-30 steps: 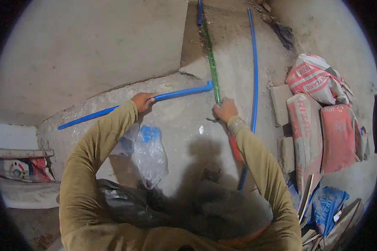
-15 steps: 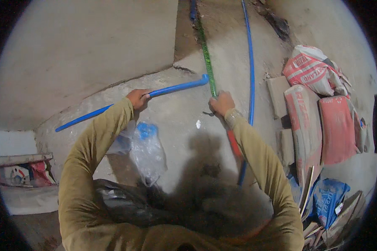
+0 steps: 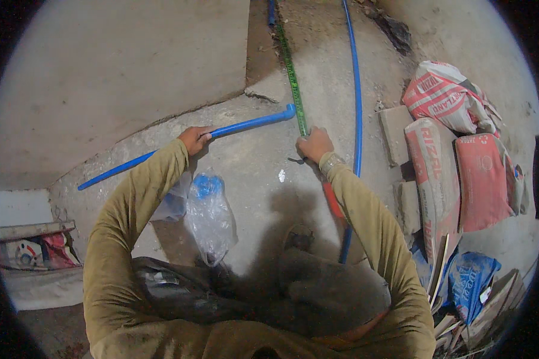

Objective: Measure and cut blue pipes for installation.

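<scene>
Pipe [image 3: 248, 124] of smooth blue plastic lies slantwise over the rough grey concrete floor [image 3: 254, 173], an elbow fitting [image 3: 290, 111] capping its right end. The left hand [image 3: 194, 140] is closed around its middle, fingers wrapped with no gap showing. Just beside the elbow runs a green measuring tape [image 3: 291, 78], a flat strip with dark markings, stretching away toward loose brown soil [image 3: 314, 21]. The right hand [image 3: 316, 145] is curled over the tape's near end; whatever sits under the palm is hidden. A dark strap [image 3: 295, 160] pokes out by that hand. Further right, a longer blue pipe [image 3: 357, 107] stretches lengthwise.

Near the left forearm sits a crinkled, clear plastic bag [image 3: 211, 221] with bright blue pieces bunched in its upper part, their shape blurred by the film. At the right, beside two rough grey blocks [image 3: 395, 136], are three bulging sacks [image 3: 484, 182] in red, white and pale tones, contents out of sight. Below them slumps a crumpled blue sack [image 3: 473, 281] among thin wooden strips [image 3: 440, 272].
</scene>
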A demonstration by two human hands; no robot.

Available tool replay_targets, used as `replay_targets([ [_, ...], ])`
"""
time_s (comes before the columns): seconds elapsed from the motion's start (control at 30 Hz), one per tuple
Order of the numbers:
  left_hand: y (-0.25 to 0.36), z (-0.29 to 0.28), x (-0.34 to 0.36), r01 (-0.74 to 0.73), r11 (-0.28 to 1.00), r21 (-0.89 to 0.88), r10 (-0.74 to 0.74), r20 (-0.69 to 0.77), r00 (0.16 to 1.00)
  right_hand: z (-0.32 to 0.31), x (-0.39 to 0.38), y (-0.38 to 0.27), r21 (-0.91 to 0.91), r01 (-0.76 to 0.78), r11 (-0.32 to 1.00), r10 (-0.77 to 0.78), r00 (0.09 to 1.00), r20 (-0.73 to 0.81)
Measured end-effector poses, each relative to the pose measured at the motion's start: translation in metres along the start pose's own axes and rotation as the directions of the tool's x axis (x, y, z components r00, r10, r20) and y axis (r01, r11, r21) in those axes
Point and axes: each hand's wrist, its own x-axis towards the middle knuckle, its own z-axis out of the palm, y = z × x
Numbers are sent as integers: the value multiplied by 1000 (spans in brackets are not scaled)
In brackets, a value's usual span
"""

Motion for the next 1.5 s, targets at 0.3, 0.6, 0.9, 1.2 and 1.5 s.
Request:
replay_targets([
  [0.3,10,-6,-7,107,992,-65,-103,54,993,12,15,5,-48,145,988,-146,989,-24],
  [0.6,8,22,-2,215,971,107,-207,-84,975,47,48,61,248,247,937,-249,968,-23],
  [0.9,13,18,-12,54,997,60,-45,-151,988,35,49,53,-53,363,930,-367,921,-133],
  [1.2,-1,19,-9,80,989,127,-57,-176,983,28,52,35,-70,323,944,-328,942,-71],
  [1.5,29,15,20,142,983,114,-139,-34,990,23,44,104,276,258,926,-236,965,-111],
])
